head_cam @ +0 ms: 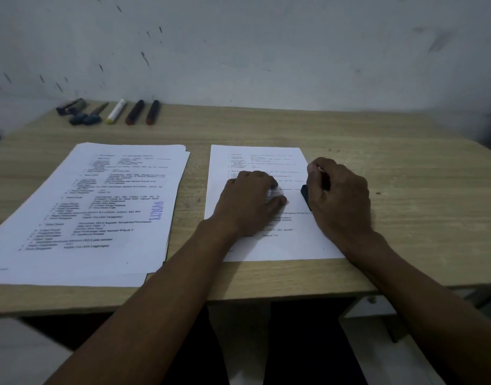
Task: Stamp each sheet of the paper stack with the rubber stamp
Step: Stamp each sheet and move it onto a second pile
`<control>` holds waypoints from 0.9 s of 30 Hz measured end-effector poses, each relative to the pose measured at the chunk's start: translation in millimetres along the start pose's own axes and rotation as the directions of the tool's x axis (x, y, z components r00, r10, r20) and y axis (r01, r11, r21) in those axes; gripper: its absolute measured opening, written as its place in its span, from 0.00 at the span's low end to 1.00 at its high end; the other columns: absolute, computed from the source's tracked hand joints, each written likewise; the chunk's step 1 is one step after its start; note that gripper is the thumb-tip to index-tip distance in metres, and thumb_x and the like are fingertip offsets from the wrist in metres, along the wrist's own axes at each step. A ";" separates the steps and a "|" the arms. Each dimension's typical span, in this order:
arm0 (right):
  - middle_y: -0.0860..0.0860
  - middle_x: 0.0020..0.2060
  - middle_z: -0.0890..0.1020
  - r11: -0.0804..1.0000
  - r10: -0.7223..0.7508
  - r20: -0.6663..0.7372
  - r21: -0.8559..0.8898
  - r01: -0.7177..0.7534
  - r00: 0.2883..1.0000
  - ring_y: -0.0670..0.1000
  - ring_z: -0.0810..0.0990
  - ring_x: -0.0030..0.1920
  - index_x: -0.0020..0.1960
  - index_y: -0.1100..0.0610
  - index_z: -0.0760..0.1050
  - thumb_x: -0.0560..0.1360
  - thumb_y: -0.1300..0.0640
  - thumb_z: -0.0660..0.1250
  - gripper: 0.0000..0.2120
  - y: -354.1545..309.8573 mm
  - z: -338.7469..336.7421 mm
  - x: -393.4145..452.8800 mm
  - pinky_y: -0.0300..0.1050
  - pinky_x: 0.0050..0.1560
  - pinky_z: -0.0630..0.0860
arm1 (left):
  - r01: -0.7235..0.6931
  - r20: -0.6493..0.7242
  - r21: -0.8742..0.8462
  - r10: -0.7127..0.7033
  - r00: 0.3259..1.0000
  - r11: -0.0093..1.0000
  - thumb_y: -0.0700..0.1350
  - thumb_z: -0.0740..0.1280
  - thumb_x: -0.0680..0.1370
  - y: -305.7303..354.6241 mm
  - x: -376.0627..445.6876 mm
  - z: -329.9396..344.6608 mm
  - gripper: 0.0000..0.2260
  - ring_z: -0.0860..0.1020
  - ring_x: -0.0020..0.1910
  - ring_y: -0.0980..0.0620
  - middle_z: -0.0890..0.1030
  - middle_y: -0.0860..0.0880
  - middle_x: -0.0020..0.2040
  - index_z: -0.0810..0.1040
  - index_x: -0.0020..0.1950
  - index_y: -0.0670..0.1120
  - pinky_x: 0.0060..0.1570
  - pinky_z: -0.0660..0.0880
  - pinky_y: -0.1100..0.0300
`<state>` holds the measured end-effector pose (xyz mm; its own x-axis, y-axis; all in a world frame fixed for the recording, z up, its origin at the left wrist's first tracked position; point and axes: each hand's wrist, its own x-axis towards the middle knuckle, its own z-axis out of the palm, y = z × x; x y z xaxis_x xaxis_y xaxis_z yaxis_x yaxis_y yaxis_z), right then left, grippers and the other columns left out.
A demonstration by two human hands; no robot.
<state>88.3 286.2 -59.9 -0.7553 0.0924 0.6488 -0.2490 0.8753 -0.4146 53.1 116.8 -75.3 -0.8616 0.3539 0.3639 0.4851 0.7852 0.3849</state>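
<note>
A printed sheet lies on the wooden table in front of me. My left hand rests on its middle with fingers lying flat on the paper. My right hand grips a black rubber stamp, whose dark base sits on the sheet's right edge; most of the stamp is hidden by my fingers. To the left lies a stack of printed sheets. Its top sheet bears a blue stamp mark near its right side.
Several markers and pens lie at the table's back left by the wall: a white one with a yellow cap, two dark ones, and some dark blue items. The table's front edge runs under my forearms.
</note>
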 end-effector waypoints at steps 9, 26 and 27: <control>0.53 0.42 0.82 0.999 0.023 -0.022 -0.036 -0.024 0.999 0.56 0.79 0.42 0.57 0.56 0.78 0.81 0.50 0.58 0.14 -4.7 -0.7 -1.8 0.47 0.39 0.73 | 0.015 0.019 -0.005 -0.015 1.000 1.000 0.58 0.64 0.76 2.2 -3.7 -4.1 0.16 0.73 0.60 0.47 0.79 0.52 0.59 0.77 0.58 0.49 0.55 0.67 0.53; 0.48 0.39 0.82 0.922 0.277 -0.115 0.312 -0.230 0.954 0.46 0.78 0.39 0.53 0.57 0.78 0.81 0.49 0.60 0.13 27.0 -28.7 36.8 0.40 0.42 0.69 | 0.040 -0.016 -0.089 -0.041 0.999 0.995 0.56 0.67 0.75 6.5 2.5 -11.9 0.16 0.74 0.61 0.49 0.79 0.52 0.59 0.79 0.58 0.49 0.60 0.69 0.51; 0.49 0.39 0.81 0.910 0.316 -0.104 0.315 -0.270 0.943 0.49 0.78 0.39 0.54 0.58 0.77 0.81 0.48 0.61 0.14 31.7 -28.9 40.2 0.41 0.41 0.69 | 0.023 -0.061 -0.129 -0.031 0.998 0.991 0.55 0.68 0.75 6.6 1.8 -12.7 0.15 0.74 0.60 0.49 0.79 0.52 0.59 0.79 0.58 0.49 0.60 0.69 0.51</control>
<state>67.5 331.4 -28.5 -0.7278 0.4128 0.5476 -0.2141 0.6219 -0.7533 56.6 116.2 -61.3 -0.8655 0.2979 0.4027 0.4804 0.7211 0.4992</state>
